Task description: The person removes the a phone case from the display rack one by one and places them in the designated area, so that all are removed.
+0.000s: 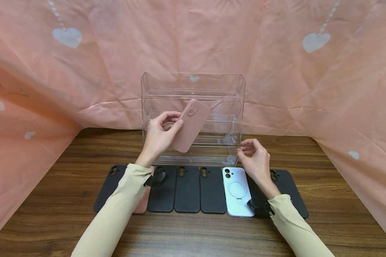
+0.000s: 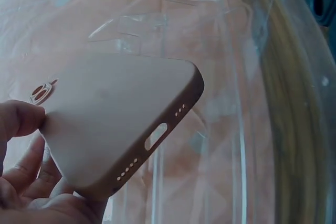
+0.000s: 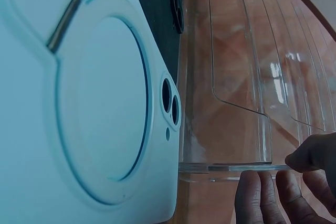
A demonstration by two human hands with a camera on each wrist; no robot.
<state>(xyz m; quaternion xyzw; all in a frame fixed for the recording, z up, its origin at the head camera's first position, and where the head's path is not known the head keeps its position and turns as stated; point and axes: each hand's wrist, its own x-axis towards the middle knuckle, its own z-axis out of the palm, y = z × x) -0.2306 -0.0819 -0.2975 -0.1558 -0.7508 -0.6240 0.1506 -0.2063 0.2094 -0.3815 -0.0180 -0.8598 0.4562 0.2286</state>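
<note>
A pink phone case (image 1: 194, 125) is pinched by its left edge in my left hand (image 1: 161, 134), held tilted in front of a clear tiered acrylic rack (image 1: 193, 92). The left wrist view shows the bottom edge of this pink case (image 2: 105, 124) with its port and speaker holes. My right hand (image 1: 255, 157) is at the rack's lower right side. In the right wrist view, the thumb and fingers of the right hand (image 3: 294, 182) pinch the edge of the clear side panel (image 3: 236, 167). A white phone case with a ring (image 1: 238, 192) lies just below that hand.
Several black phone cases (image 1: 187, 189) lie in a row on the wooden table (image 1: 193, 235) before the rack. Another pink case (image 1: 143, 201) lies partly under my left forearm. A black case (image 1: 287, 192) ends the row at right. Pink cloth (image 1: 115, 64) hangs behind.
</note>
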